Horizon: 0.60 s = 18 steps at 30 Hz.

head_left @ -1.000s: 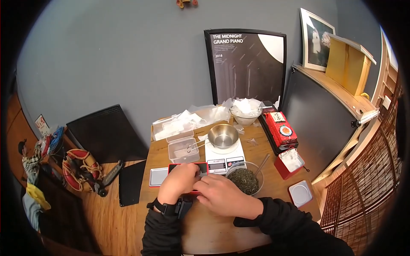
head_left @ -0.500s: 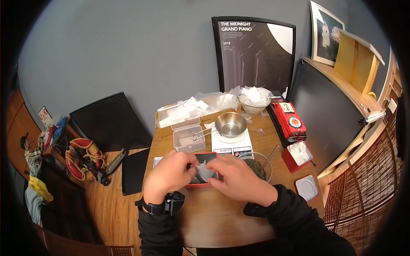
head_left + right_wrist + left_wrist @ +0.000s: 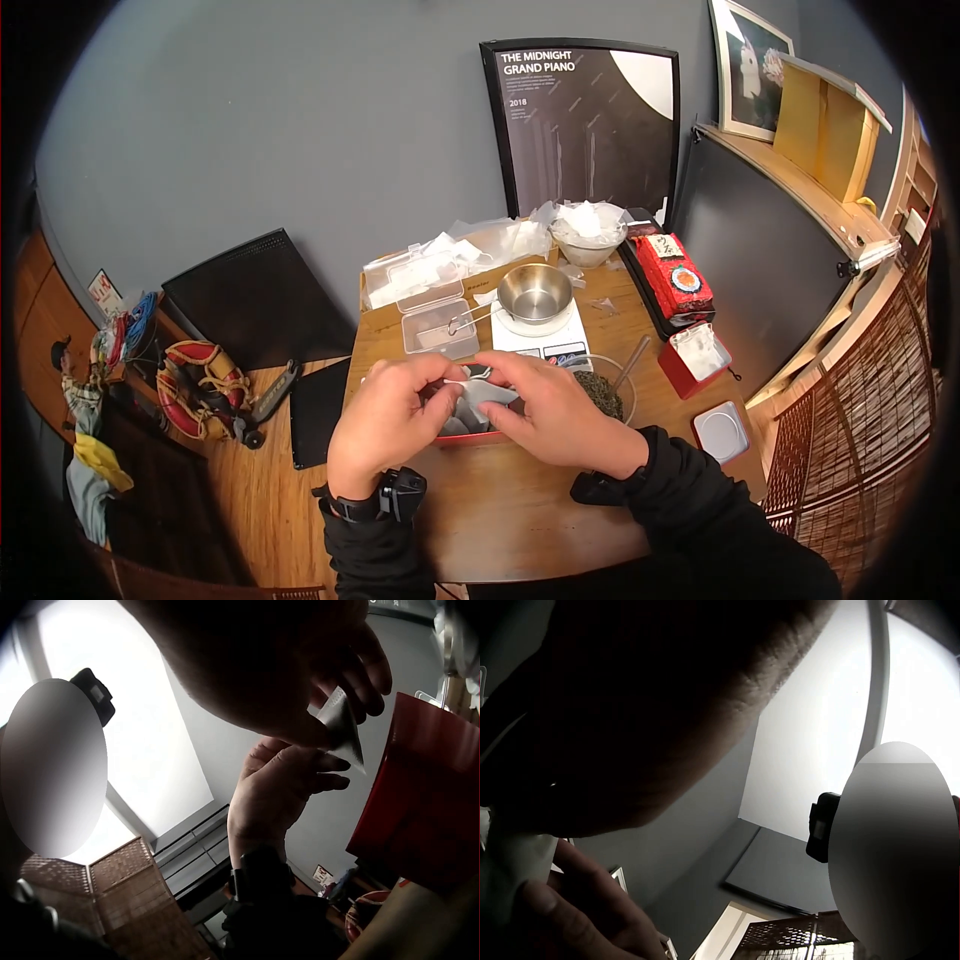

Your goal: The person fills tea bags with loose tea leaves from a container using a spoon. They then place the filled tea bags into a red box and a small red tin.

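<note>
Between both hands, a small pale tea bag [image 3: 482,402] is pinched over an open red tin [image 3: 468,439]. My left hand [image 3: 392,418] grips its left side with thumb and fingers. On the other side my right hand [image 3: 556,412] pinches it the same way. In the right wrist view the tea bag [image 3: 343,727] looks triangular, and the tin's red wall [image 3: 424,787] stands right beside it. Most of the tin's inside is hidden by the hands. Right of the right hand, a clear bowl [image 3: 634,400] holds dark green tea leaves and a spoon [image 3: 630,362].
Behind the hands, a steel pan [image 3: 536,296] sits on a white scale [image 3: 548,346]. A clear plastic box [image 3: 440,330] lies left of it. A red packet [image 3: 674,280], a red canister [image 3: 690,372] and a lid [image 3: 721,432] line the right side. White bags [image 3: 590,220] fill a bowl behind.
One second ago the hands were close together, largely hiding what they held. They have since moved apart, showing the tea bag between them. The head view has also shifted.
</note>
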Available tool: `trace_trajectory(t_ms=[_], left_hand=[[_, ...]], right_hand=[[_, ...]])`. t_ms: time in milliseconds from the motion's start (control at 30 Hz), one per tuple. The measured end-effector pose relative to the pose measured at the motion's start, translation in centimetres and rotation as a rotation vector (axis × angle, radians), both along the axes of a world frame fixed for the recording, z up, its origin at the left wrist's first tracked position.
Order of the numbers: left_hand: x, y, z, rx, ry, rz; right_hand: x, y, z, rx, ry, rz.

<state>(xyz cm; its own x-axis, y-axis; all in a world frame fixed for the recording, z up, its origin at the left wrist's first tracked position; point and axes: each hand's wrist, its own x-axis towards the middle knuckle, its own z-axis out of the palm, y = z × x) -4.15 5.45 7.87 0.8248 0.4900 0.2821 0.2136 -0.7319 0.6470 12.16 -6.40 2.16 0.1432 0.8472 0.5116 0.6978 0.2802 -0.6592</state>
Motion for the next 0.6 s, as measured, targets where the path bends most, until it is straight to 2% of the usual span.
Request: trace_trajectory(t_ms=[167, 233, 267, 333, 500, 600], left_hand=[[0.4, 0.3, -0.8, 0.014, -0.068, -0.053], [0.8, -0.1, -1.0, -0.16, -0.275, -0.09], [1.0, -0.2, -1.1, -0.15, -0.276, -0.095], [1.1, -0.5, -1.2, -0.308, -0.37, -0.1], [2.0, -0.7, -1.5, -0.475, -0.351, -0.232], [2.5, -0.6, -2.7, -0.504, -0.361, -0.25]], right_hand=[[0.2, -0.1, -0.1, -0.062, 0.197, 0.025], [0.3, -0.1, -0.2, 0.025, 0.264, -0.002], [0.3, -0.1, -0.1, 0.036, 0.261, -0.003], [0.3, -0.3, 0.2, 0.143, 0.258, -0.072], [0.3, -0.5, 0.6, 0.232, 0.31, -0.058], [0.3, -0.6, 0.6, 0.298, 0.296, -0.029]])
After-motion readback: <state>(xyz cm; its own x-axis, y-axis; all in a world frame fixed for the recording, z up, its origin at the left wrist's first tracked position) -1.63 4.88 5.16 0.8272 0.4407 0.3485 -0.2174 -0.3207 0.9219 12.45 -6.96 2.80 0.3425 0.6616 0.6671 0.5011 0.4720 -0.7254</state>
